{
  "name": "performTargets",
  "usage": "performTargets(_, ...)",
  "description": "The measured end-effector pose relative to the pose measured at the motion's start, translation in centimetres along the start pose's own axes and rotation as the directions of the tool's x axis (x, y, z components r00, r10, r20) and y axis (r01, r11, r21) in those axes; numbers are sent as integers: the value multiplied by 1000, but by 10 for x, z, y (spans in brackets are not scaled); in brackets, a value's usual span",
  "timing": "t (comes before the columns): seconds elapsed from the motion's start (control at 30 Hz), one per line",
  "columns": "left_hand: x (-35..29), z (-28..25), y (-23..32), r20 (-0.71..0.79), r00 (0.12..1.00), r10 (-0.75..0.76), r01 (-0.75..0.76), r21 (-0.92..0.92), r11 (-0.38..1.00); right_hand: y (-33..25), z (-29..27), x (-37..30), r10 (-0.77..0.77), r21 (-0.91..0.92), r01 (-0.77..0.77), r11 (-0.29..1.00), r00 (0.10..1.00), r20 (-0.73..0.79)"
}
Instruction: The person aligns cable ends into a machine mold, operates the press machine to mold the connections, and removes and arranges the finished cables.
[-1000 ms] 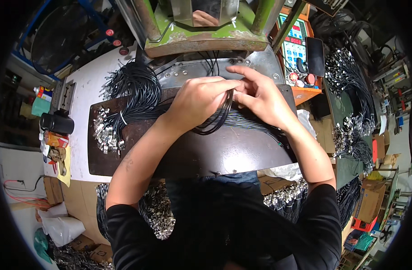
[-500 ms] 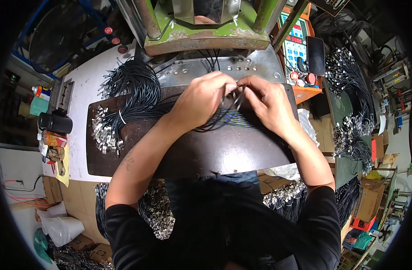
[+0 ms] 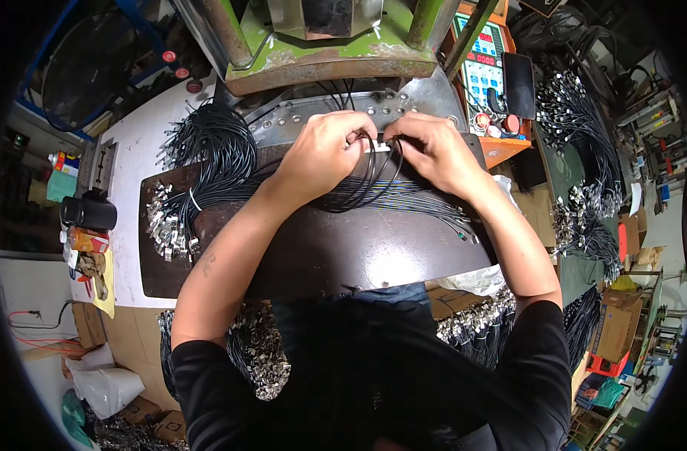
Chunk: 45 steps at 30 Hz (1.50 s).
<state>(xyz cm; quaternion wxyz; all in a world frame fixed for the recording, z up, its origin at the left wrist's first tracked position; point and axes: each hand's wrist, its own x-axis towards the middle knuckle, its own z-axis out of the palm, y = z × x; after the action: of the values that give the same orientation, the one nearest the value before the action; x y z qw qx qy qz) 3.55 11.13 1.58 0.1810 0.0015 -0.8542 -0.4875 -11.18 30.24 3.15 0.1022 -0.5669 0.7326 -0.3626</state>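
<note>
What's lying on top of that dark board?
Black cables lie across the board, metal connectors at its left end. The left forearm hides part of the cables and board; what lies beneath it can't be seen.

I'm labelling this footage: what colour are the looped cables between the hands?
Black; the looped cables show best in the head view.

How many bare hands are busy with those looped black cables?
2: the bare left hand and, opposite it, the bare right hand, both holding the looped black cables above the dark brown board.
</note>
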Motion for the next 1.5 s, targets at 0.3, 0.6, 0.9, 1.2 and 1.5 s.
performTargets(0.3,5,4,-3,-35,993,-115,114,-36,993,4,-3,14,-76,-92,82,992,995,64)
performTargets(0.6,23,-7,-1,133,983,-125,107,130,986,6,-8,15,-111,-242,145,960,983,147)
performTargets(0.9,-2,15,-16,7,950,312,-284,434,855,3,-16,-13,-68,36,70,997,996,-58)
performTargets(1.2,-15,10,0,-110,884,455,-328,547,770,1,-16,-2,-55,-108,56,993,998,12)
performTargets(1.5,-18,7,-5,-135,925,356,-272,419,866,-2,-22,16,-9,-135,32,990,986,169)
